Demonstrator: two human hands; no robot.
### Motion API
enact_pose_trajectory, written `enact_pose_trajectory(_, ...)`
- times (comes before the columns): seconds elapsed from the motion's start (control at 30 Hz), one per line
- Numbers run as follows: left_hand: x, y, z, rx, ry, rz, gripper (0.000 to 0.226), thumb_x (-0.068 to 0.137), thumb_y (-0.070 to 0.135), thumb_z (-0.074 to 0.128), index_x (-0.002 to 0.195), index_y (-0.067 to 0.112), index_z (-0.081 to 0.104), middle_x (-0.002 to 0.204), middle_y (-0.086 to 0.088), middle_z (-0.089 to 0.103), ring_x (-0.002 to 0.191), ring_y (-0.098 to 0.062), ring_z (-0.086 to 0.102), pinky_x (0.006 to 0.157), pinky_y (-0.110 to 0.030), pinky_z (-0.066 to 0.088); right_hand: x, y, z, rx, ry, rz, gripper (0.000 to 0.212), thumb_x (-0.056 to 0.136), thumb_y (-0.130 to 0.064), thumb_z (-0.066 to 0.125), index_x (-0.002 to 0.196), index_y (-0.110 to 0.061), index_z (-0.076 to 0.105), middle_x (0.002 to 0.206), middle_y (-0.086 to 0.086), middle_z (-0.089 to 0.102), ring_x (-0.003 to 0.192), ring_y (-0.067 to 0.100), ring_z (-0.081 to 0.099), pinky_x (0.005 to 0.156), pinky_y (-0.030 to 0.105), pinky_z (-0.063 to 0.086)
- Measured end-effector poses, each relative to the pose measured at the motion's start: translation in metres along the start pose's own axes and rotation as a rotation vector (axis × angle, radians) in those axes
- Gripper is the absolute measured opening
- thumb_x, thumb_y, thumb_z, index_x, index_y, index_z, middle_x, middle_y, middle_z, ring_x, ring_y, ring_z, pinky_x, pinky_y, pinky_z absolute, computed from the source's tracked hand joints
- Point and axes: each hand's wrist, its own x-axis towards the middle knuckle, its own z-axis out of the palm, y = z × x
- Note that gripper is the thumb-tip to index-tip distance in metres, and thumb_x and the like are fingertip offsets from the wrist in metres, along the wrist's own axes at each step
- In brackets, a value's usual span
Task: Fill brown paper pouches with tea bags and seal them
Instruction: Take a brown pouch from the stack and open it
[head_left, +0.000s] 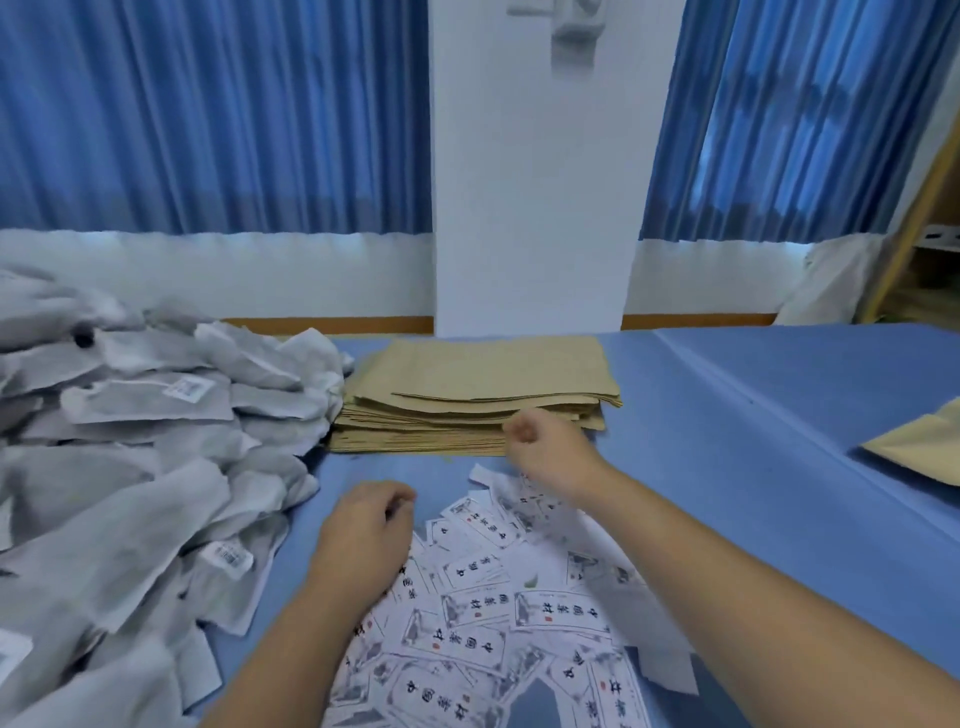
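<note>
A flat stack of brown paper pouches (478, 395) lies at the middle back of the blue table (753, 415). A large heap of grey-white tea bags (140, 452) fills the left side. My right hand (545, 447) hovers at the front edge of the pouch stack, fingers curled, nothing visible in it. My left hand (363, 530) rests with curled fingers on the upper left edge of a pile of white printed labels (483, 613). Whether it pinches a label is hidden.
Another brown pouch (919, 447) lies at the right edge of the table. A white pillar (535, 208) and blue curtains (208, 114) stand behind the table. A wooden shelf (930, 244) is at the far right.
</note>
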Motion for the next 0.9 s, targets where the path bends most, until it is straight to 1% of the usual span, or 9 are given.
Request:
enact_pose_trajectory(0.13, 0.007, -0.004, 0.004, 0.081, -0.016, 0.014, 0.021, 0.091, 0.021, 0.055, 0.105, 0.028, 0.069, 0.108, 0.008, 0.063, 0.107, -0.015, 0.053, 0.092, -0.029, 0.042, 0.044, -0.021, -0.007, -0.63, 0.027, -0.339, 0.052, 0.086, -0.017, 0.056, 0.137, -0.017, 0.046, 0.137, 0.007, 0.043, 0.123, 0.028, 0.046, 0.099, 0.038, 0.042)
enact_pose_trajectory(0.27, 0.01, -0.005, 0.004, 0.05, -0.007, -0.018, 0.023, 0.094, 0.024, 0.05, 0.107, 0.031, 0.067, 0.11, 0.011, 0.059, 0.106, -0.012, 0.049, 0.09, -0.027, 0.041, 0.082, -0.026, -0.017, -0.796, -0.055, -0.176, 0.087, 0.083, -0.046, 0.065, 0.152, -0.02, 0.018, 0.159, 0.008, 0.008, 0.145, 0.028, 0.015, 0.112, 0.04, 0.027)
enact_pose_trajectory(0.3, 0.01, -0.004, 0.004, 0.048, -0.007, -0.019, 0.023, 0.094, 0.025, 0.049, 0.107, 0.031, 0.067, 0.109, 0.012, 0.059, 0.105, -0.012, 0.048, 0.09, -0.027, 0.041, 0.086, -0.023, -0.017, -0.872, -0.087, -0.101, 0.088, 0.083, -0.053, 0.063, 0.152, -0.019, 0.018, 0.159, 0.009, 0.008, 0.146, 0.029, 0.012, 0.113, 0.041, 0.025)
enact_pose_trajectory(0.37, 0.01, -0.004, 0.004, 0.058, -0.01, -0.02, 0.022, 0.095, 0.027, 0.047, 0.107, 0.031, 0.066, 0.109, 0.013, 0.058, 0.104, -0.011, 0.048, 0.09, -0.028, 0.041, 0.085, -0.012, -0.01, -0.996, -0.153, 0.016, 0.071, 0.087, -0.054, 0.055, 0.145, -0.019, 0.032, 0.15, 0.012, 0.03, 0.138, 0.033, 0.026, 0.107, 0.044, 0.032)
enact_pose_trajectory(0.47, 0.012, -0.005, 0.003, 0.067, -0.014, -0.009, 0.022, 0.097, 0.03, 0.045, 0.107, 0.03, 0.065, 0.107, 0.014, 0.058, 0.103, -0.01, 0.048, 0.09, -0.028, 0.042, 0.076, 0.0, 0.011, -1.096, -0.06, -0.007, 0.037, 0.092, -0.026, 0.052, 0.128, -0.021, 0.052, 0.125, 0.006, 0.053, 0.118, 0.028, 0.048, 0.093, 0.039, 0.039)
enact_pose_trajectory(0.53, 0.012, -0.005, 0.001, 0.072, -0.027, 0.002, 0.022, 0.097, 0.029, 0.045, 0.106, 0.03, 0.065, 0.106, 0.014, 0.058, 0.103, -0.01, 0.048, 0.091, -0.029, 0.042, 0.072, -0.001, 0.017, -1.167, 0.083, -0.113, 0.035, 0.088, -0.013, 0.049, 0.12, -0.025, 0.057, 0.117, 0.002, 0.058, 0.112, 0.025, 0.051, 0.088, 0.035, 0.038)
enact_pose_trajectory(0.7, 0.011, -0.002, -0.003, 0.157, -0.064, 0.037, 0.024, 0.097, 0.029, 0.042, 0.11, 0.032, 0.062, 0.111, 0.015, 0.058, 0.105, -0.01, 0.048, 0.092, -0.029, 0.041, 0.071, -0.009, 0.013, -1.182, 0.145, -0.25, 0.019, 0.086, -0.009, 0.049, 0.094, -0.02, 0.062, 0.101, 0.002, 0.064, 0.098, 0.025, 0.055, 0.07, 0.03, 0.031)
enact_pose_trajectory(0.8, 0.009, 0.005, -0.006, 0.232, -0.044, 0.077, 0.027, 0.098, 0.03, 0.04, 0.116, 0.03, 0.061, 0.116, 0.014, 0.059, 0.106, -0.011, 0.052, 0.091, -0.028, 0.04, 0.068, -0.028, 0.01, -0.895, 0.13, -0.198, 0.02, 0.088, -0.021, 0.048, 0.093, -0.02, 0.068, 0.099, 0.004, 0.065, 0.091, 0.028, 0.059, 0.065, 0.028, 0.037)
enact_pose_trajectory(0.9, 0.005, 0.018, -0.012, -0.105, 0.02, 0.066, 0.025, 0.097, 0.034, 0.049, 0.119, 0.03, 0.062, 0.117, 0.019, 0.06, 0.107, -0.001, 0.055, 0.088, -0.018, 0.041, 0.06, -0.06, 0.006, -0.565, 0.089, -0.149, 0.021, 0.084, -0.029, 0.055, 0.089, -0.019, 0.073, 0.088, 0.004, 0.069, 0.079, 0.025, 0.062, 0.066, 0.029, 0.051)
